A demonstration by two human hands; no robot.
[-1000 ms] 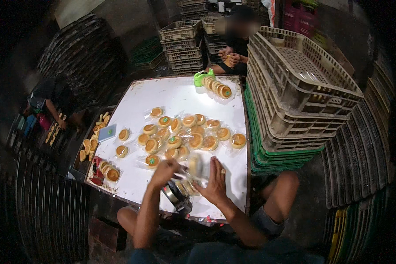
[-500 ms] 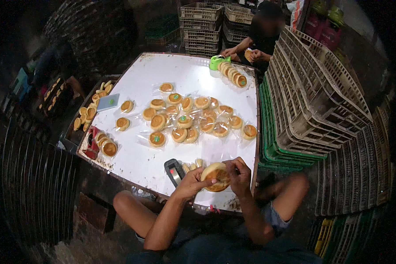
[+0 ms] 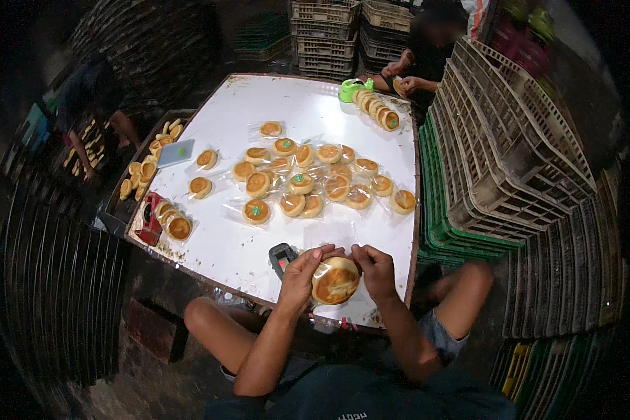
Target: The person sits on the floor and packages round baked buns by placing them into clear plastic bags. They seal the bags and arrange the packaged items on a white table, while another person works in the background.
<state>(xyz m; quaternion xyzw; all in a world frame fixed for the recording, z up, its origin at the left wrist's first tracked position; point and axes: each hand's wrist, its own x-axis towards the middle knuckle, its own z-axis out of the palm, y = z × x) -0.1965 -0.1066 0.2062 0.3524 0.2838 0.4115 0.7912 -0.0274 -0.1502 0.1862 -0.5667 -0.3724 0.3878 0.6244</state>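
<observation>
A round golden-brown bun [image 3: 336, 281] in a clear plastic bag is held up over the near edge of the table. My left hand [image 3: 301, 277] grips the bag's upper left edge, its thumb and fingers closed by the bun's side. The fingers of my right hand [image 3: 375, 271] pinch the bag at its upper right. Just left of my left hand stands a dark grey tape dispenser [image 3: 281, 259], partly covered by the hand. Beyond my hands several bagged buns [image 3: 301, 184] lie in a loose cluster, some with green labels.
On the white table [image 3: 217, 259], a red dispenser [image 3: 149, 222] sits beside bagged buns at left. A person [image 3: 427, 52] works at the far right near a green dispenser [image 3: 357, 89] and a row of buns [image 3: 375, 108]. Tall stacked crates [image 3: 497, 140] border the right side.
My left hand has shifted up to the bag's edge, and both hands now pinch its top. The bun is turned more upright. The whole view has shifted slightly.
</observation>
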